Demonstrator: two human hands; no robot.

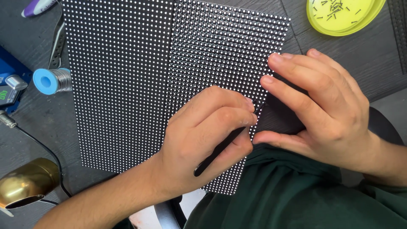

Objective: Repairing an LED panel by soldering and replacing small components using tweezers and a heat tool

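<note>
Two black panels studded with rows of small white dots lie side by side, the left panel (118,76) flat on the table and the right panel (224,55) angled toward me. My left hand (203,140) grips black tweezers (218,148) like a pen, tip at the right panel's right edge. My right hand (318,106) steadies that same edge, fingers spread on top and thumb underneath. The tweezer tip is hidden between my fingers.
A yellow round dish (343,17) with several small dark pins sits at the top right. A blue spool of solder wire (51,80) lies left of the panels, a blue device (10,85) beside it. A brass-coloured lamp head (25,182) and black cable (42,146) occupy the lower left.
</note>
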